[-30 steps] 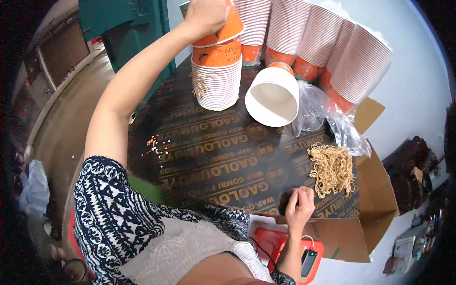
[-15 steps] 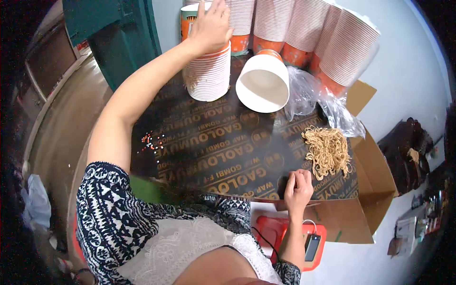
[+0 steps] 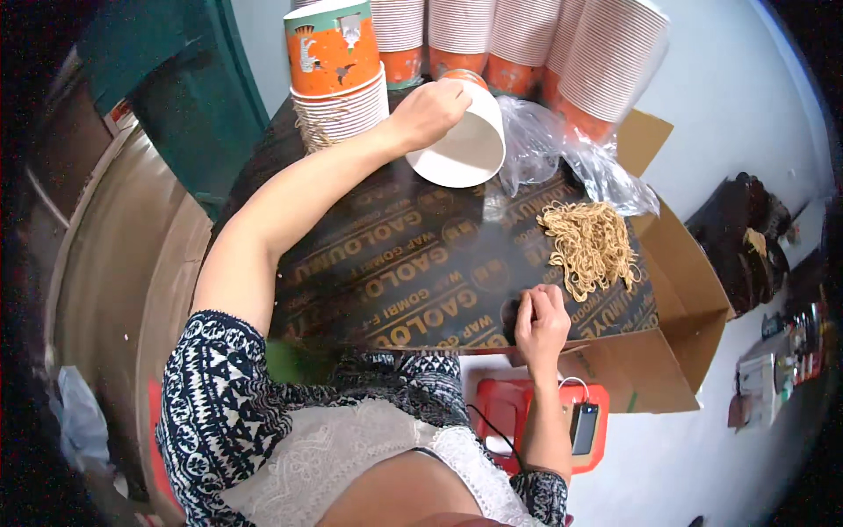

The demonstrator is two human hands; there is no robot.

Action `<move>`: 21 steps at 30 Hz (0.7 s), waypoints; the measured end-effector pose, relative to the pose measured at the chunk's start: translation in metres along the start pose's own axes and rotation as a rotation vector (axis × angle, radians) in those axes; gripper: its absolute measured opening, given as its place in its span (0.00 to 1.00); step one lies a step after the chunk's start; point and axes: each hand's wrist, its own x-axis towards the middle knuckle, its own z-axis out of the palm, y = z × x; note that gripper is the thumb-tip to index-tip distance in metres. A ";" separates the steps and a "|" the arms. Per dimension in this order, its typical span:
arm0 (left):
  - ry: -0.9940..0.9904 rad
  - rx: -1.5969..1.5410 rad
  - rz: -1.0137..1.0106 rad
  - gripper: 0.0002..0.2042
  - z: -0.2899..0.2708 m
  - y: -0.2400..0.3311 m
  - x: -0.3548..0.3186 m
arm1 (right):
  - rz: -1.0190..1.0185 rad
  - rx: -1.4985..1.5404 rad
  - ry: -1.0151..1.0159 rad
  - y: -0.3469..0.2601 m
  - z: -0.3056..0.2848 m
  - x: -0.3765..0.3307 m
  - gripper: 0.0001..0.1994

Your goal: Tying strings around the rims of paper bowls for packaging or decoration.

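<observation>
A white-lined paper bucket point(image 3: 457, 164) lies tipped over on the dark table, its mouth facing me. My left hand point(image 3: 432, 114) is at its upper left rim, with fingers curled over the edge in a grip. To the left, a tall stack of paper buckets point(image 3: 332, 53) shows an orange and green printed one on top and bits of tan cord along the rims below. My right hand point(image 3: 542, 327) is closed at the table's near edge; anything between its fingers is hidden. Just beyond it sits a loose heap of tan cord point(image 3: 593, 250).
More nested bucket stacks point(image 3: 527, 35) line the wall. Clear plastic bags point(image 3: 536, 145) lie right of the tipped bucket. An open cardboard box point(image 3: 676, 299) stands off the table's right side. A phone point(image 3: 584, 428) rests on a red stool point(image 3: 518, 400) below the edge.
My left hand has left the top of the left stack and come right and nearer, onto the tipped bucket's rim. My right hand stays closed at the edge. The view has shifted slightly.
</observation>
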 end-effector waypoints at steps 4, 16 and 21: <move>-0.107 0.048 -0.127 0.06 -0.004 0.009 0.001 | 0.019 -0.024 -0.013 -0.001 -0.002 0.000 0.01; -0.545 -0.057 -0.153 0.14 -0.046 0.013 0.018 | 0.010 0.015 0.013 0.003 -0.003 0.000 0.02; -0.518 -0.291 -0.302 0.15 -0.078 0.008 0.020 | 0.098 0.276 0.167 0.013 -0.010 -0.003 0.02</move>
